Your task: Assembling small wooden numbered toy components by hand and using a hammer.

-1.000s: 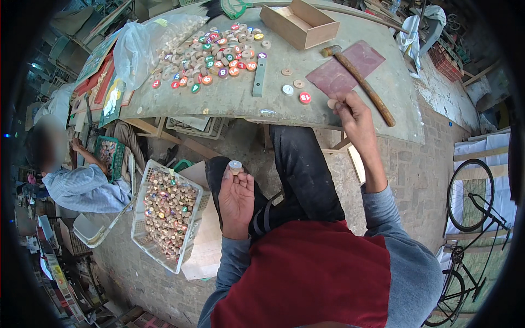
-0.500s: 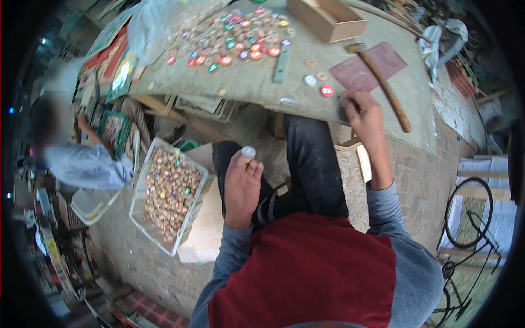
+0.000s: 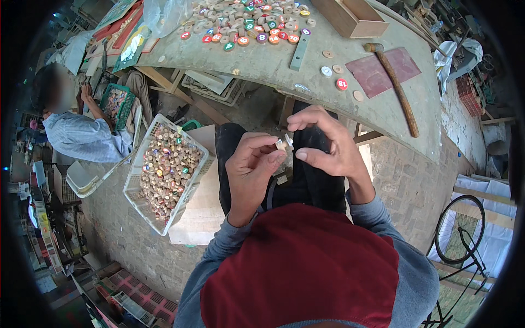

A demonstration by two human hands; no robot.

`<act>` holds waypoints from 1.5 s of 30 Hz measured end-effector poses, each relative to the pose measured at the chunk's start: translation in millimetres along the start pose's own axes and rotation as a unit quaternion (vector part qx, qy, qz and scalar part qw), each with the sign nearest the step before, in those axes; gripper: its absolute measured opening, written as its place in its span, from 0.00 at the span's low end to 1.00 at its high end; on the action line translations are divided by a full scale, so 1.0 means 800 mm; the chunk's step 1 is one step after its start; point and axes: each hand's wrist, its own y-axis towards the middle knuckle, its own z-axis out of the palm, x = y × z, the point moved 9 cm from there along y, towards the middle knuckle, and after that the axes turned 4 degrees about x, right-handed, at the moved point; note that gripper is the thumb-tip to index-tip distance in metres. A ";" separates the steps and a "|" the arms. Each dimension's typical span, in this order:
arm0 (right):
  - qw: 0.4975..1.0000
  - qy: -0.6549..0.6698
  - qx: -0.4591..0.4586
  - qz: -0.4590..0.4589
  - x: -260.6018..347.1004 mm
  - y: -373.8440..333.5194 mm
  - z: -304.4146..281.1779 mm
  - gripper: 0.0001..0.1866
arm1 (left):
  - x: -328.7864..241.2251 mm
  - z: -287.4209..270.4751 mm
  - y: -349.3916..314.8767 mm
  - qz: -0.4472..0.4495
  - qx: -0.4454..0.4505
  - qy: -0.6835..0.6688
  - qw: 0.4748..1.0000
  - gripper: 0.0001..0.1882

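The right hand has been brought from the table edge to above the lap, facing the left hand, and the plain disc pinched by it a second ago has been set down on the table. Nearest, a small wooden piece is pinched between left thumb and fingers. A pale round cap is seen just beside it; whether the two are touching cannot be told. The right thumb and forefinger are held spread around the cap, and no firm grip by them is shown. The step in hand is judged to be the handling of this piece and its cap; a steady left pinch and a careful closing of the right fingertips seem to be called for.

To the left, a white crate is filled with small wooden pieces. Farther off, on the table, a red-topped disc is placed near the plain one, and a hammer is laid partly across a maroon sheet. Beyond, many discs are heaped, with a wooden box to their right.
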 end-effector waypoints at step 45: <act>0.893 -0.377 -0.200 0.146 -0.043 -0.030 -0.152 0.14 | 0.029 -0.063 -0.024 -0.058 -0.091 -0.043 0.993 0.12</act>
